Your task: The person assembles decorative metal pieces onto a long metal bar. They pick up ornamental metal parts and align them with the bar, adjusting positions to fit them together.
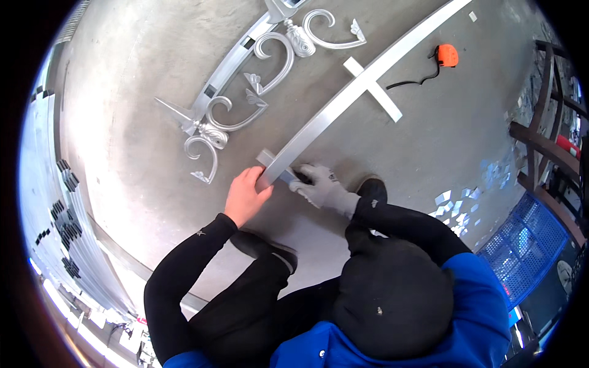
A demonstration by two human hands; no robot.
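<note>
A long silver metal bar (337, 113) runs diagonally from near my feet to the upper right. My bare left hand (244, 197) is closed on its near end, thumb on one side and fingers on the other. Under that end lies a short silver crosspiece (265, 157). My right hand (323, 186), in a grey glove, has its fingers curled round the crosspiece's right end, whose tip they partly cover. Farther up, a second short crosspiece (386, 105) sits beneath the bar.
Left of the bar lies a silver rail (224, 75) with scrolled ornaments. An orange tape measure (448, 56) with a black strap rests at the upper right. Small metal offcuts (455, 207), a blue plastic crate (529, 236) and a brown frame (543, 142) are rightward; long tubes (46, 153) are stacked leftward.
</note>
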